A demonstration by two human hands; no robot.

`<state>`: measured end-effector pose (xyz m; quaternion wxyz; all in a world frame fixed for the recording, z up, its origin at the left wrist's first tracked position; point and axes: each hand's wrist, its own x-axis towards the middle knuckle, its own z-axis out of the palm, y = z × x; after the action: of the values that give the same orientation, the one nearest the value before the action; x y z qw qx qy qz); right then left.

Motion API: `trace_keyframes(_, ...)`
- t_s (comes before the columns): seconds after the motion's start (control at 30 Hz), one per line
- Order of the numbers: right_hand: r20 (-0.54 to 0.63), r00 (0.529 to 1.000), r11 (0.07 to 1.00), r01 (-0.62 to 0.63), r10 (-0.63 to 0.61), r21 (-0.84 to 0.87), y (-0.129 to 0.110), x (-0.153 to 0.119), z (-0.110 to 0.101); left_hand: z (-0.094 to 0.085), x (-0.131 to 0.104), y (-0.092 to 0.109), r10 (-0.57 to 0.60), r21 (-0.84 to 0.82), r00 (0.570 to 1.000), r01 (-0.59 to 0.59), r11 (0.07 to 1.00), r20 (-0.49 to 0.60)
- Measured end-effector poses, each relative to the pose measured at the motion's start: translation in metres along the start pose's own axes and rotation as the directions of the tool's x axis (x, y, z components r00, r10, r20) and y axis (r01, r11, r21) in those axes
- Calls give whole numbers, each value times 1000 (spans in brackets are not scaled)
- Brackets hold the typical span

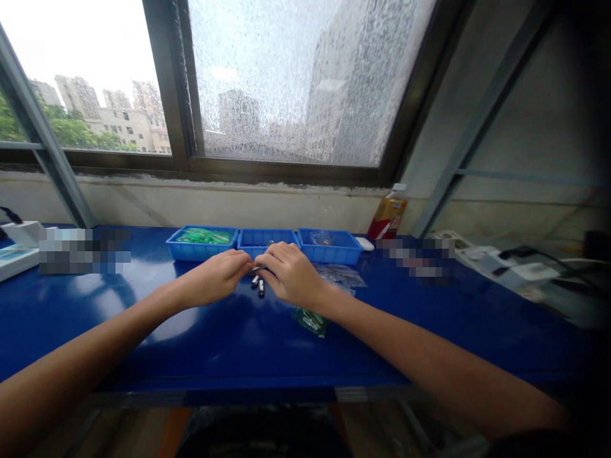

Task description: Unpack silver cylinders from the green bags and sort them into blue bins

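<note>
My left hand and my right hand meet above the middle of the table, fingertips nearly together. Both are closed in a pinch around a small silvery piece; its kind is too small to make out, and the fingers cover most of it. Just below lie two short black-and-silver pieces on the blue tabletop. A clear bag of green and silvery slim items rests under my right wrist. Flat clear plastic bags lie beyond that wrist, partly hidden by it.
Three blue bins line the back: the left bin holds green packets, the right bin a clear bag. The middle bin is partly behind my hands. A drink bottle stands back right; power strips lie at the sides.
</note>
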<state>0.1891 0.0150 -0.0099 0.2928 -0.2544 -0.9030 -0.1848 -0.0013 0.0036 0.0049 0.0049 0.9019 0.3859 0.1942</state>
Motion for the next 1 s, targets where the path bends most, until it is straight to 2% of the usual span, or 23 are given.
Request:
trace_keyframes(0.13,-46,997,997,-53,55,48,5,-1,4,-5,0,8,-31,-88,997,25,996,-70)
trace_keyframes(0.27,-64,989,983,-124,133,136,5,-1,8,-7,-1,12,-22,-93,986,6,996,-167)
trace_keyframes(0.43,-76,973,948,-194,219,251,1,0,7,-2,0,12,-46,-87,980,30,996,-193)
trace_keyframes(0.53,-94,973,949,-183,212,255,-2,-1,4,0,2,12,-63,-93,974,44,995,-218)
trace_keyframes(0.7,-89,989,988,-107,117,108,2,1,-1,-1,1,13,-93,-102,981,76,992,-170)
trace_keyframes(0.83,-148,958,969,-239,247,67,24,1,0,1,0,13,-40,-78,997,34,996,-72)
trace_keyframes(1.0,-180,898,915,-398,402,56,55,-5,7,13,-2,15,-21,1,999,21,1000,48)
